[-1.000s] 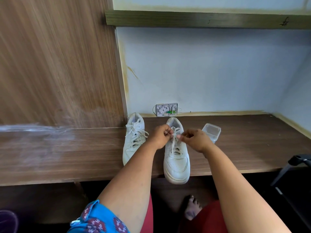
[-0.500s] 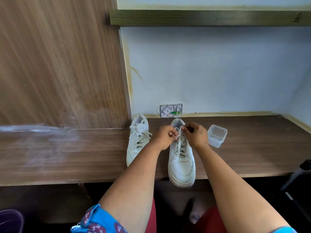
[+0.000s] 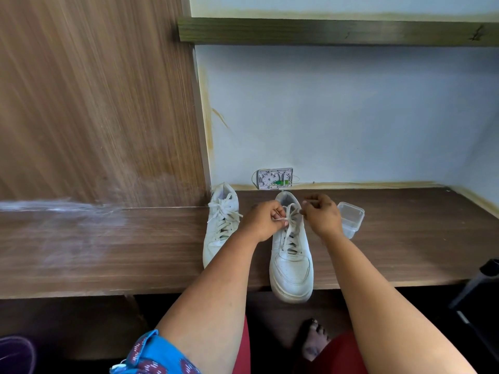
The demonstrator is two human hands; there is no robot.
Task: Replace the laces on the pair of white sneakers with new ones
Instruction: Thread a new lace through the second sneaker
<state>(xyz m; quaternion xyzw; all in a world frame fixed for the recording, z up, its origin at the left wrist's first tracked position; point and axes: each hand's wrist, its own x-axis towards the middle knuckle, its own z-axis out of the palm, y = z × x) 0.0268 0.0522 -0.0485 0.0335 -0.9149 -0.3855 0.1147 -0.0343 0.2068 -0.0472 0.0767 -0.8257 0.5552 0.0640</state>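
Two white sneakers stand on the wooden desk, toes toward me. The left sneaker sits by the wood panel with its lace tied in a bow. The right sneaker has its toe hanging over the desk's front edge. Over its tongue, my left hand pinches a strand of the white lace. My right hand pinches the other lace strand just right of the tongue. The lace runs down through the eyelets.
A small clear plastic box sits on the desk right of my right hand. A white open wall box is fixed at the back wall. A shelf runs overhead. My bare foot is under the desk; a black frame stands at right.
My right hand has moved up and back toward the sneaker's collar with its lace strand. My left hand stays on the lace at the tongue. The view has shifted slightly.
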